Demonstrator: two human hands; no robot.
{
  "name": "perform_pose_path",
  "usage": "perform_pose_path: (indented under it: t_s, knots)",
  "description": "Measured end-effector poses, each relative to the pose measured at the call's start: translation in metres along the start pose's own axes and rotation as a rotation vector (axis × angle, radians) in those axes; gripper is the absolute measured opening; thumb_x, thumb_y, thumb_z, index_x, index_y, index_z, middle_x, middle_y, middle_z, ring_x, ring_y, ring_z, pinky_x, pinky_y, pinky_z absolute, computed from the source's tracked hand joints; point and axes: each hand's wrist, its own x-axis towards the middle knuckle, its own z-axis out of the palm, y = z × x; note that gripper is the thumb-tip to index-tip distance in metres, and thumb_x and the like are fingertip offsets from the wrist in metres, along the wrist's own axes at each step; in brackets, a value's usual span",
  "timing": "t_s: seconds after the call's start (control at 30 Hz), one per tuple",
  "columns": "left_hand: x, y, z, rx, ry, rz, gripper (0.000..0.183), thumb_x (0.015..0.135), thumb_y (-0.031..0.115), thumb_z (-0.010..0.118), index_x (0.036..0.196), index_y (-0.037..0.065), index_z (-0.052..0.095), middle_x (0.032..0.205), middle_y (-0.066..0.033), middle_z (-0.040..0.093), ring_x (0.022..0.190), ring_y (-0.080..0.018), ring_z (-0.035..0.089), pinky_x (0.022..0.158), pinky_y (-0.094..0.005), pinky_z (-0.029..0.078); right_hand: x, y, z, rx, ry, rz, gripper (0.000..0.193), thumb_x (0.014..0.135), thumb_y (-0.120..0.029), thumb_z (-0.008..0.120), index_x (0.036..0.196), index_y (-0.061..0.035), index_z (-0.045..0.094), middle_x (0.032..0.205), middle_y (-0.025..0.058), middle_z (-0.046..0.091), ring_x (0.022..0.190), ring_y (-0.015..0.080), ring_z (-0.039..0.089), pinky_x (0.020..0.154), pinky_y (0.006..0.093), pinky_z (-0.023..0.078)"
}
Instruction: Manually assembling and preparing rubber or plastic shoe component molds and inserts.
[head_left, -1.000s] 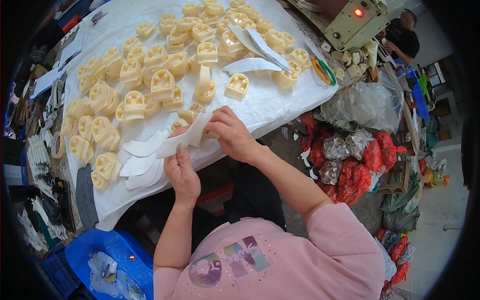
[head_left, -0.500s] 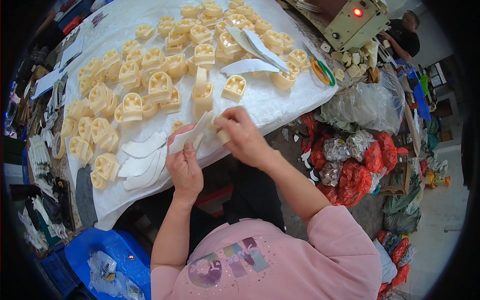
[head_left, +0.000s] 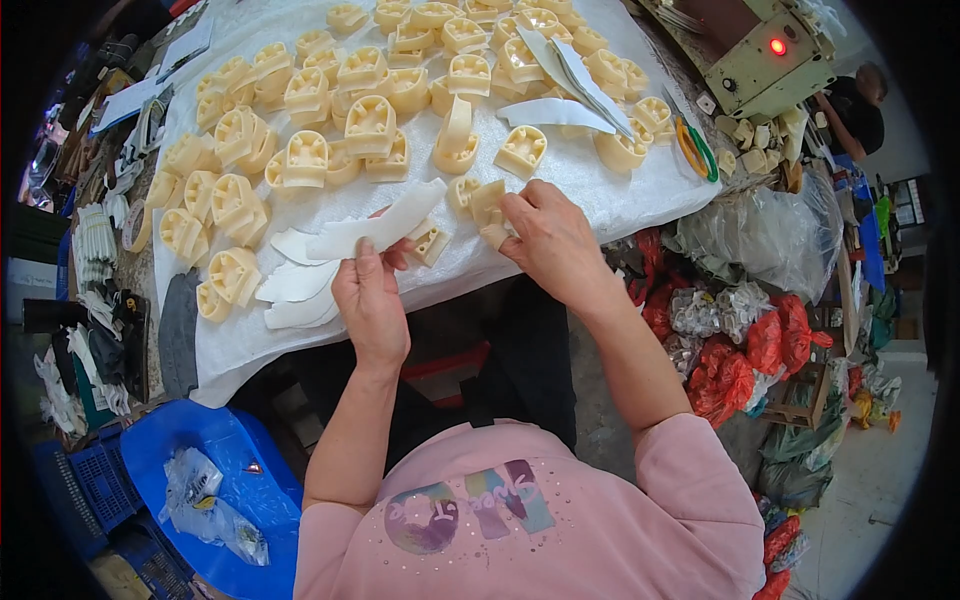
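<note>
At the table's near edge, the left hand is pinching a white curved strip; the right hand is gripping a cream moulded piece (likely being fitted together next, needing alignment).

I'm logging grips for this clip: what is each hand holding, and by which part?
The left hand pinches a white curved strip at its lower end. The right hand grips a small cream moulded piece by its near edge, fingers curled over it.

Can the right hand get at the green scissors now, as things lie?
Probably yes. The scissors lie uncovered on the cloth, beyond the right hand, with nothing between; but its fingers hold a cream part.
</note>
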Motion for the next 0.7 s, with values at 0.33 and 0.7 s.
perform_pose_path:
  t_s: [0.33,0.7]
  knots:
    - [-0.012,0.010,-0.011,-0.312,0.008,-0.204,0.028,0.098,0.021,0.038,0.107,-0.001,0.052,0.090,-0.0098,0.059,0.076,-0.0143,0.052,0.066,-0.0275,0.040,0.001,0.008,0.021,-0.037,0.114,-0.059,0.016,0.072,-0.002,0.059,0.087,-0.0068,0.057,0.083,0.0085,0.054,0.082,0.0269,0.054,0.067,0.0365,0.047]
    - [-0.039,0.030,-0.021,-0.315,0.029,-0.323,0.034,0.098,0.021,0.039,0.119,-0.005,0.050,0.095,-0.0072,0.059,0.076,-0.0117,0.051,0.067,-0.0254,0.041,-0.040,0.000,0.036,0.425,0.254,-0.120,0.052,0.072,0.011,0.058,0.119,-0.0096,0.054,0.099,0.0136,0.055,0.088,0.0283,0.056,0.079,0.0329,0.048]
